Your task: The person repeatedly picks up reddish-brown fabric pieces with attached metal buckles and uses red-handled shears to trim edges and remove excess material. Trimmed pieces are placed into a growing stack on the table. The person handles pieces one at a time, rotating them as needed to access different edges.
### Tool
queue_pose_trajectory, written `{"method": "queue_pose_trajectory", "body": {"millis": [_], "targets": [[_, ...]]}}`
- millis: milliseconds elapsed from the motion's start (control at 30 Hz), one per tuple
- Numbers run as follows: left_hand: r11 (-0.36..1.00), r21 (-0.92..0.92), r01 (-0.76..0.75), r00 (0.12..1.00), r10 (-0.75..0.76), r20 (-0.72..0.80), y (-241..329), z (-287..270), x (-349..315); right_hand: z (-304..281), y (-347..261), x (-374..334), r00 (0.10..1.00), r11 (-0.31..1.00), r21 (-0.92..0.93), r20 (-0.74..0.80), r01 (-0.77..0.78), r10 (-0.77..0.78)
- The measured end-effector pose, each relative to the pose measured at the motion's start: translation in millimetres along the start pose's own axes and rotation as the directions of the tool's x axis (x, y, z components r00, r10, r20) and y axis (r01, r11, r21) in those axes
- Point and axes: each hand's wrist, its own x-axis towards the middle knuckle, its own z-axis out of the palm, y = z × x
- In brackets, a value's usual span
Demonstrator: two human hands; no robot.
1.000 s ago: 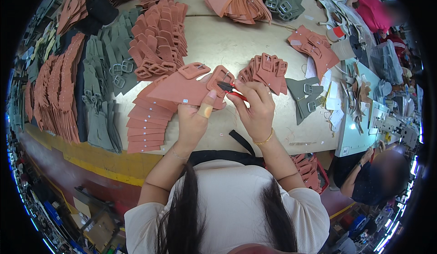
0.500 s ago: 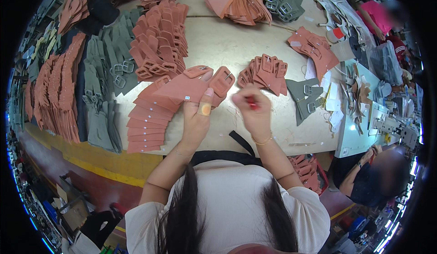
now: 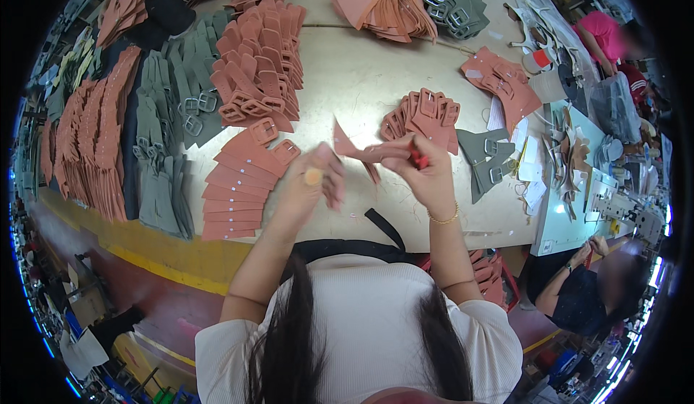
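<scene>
My right hand is closed on a terracotta leather buckle piece, which extends leftward, seen partly edge-on. A small red object sits in the same hand; its kind is unclear. My left hand is slightly blurred, its fingers apart and nothing visible in them; a yellowish wrap circles one finger. Beside it lies a fanned row of terracotta buckle pieces with small white tags. Beyond my right hand sits a fanned pile of terracotta buckle pieces.
Stacks of terracotta pieces and green buckle straps fill the left side. A green buckle piece, thread cone and paper slips lie at right. Another person sits at lower right beside a sewing machine.
The buckle piece has passed from my left hand to my right hand. My left hand has let go. Another buckle piece now shows uncovered at the top of the fanned row.
</scene>
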Motion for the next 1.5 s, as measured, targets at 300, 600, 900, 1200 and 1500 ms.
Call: {"method": "queue_pose_trajectory", "body": {"millis": [300,600,900,1200,1500], "targets": [[0.948,0.275,-0.16,0.987,0.156,0.034,21,21,-2,-1,-11,9,0.993,0.965,-0.242,0.079,0.105,-0.088],[0.947,-0.106,0.304,0.953,-0.303,0.03,65,21,-8,-46,-45,40,0.886,0.895,-0.36,0.458,0.262,-0.075],[0.919,-0.073,0.388,0.921,-0.385,0.061,74,12,-8,-38,-31,59,0.808,0.936,-0.182,0.57,0.3,-0.148],[0.926,-0.034,0.376,0.926,-0.375,0.04,68,11,-2,-42,-29,59,0.815,0.952,-0.163,0.565,0.26,-0.126],[0.946,-0.04,0.322,0.945,-0.318,0.075,62,14,-1,-40,-24,60,0.832,0.962,-0.185,0.55,0.202,-0.069]]}}
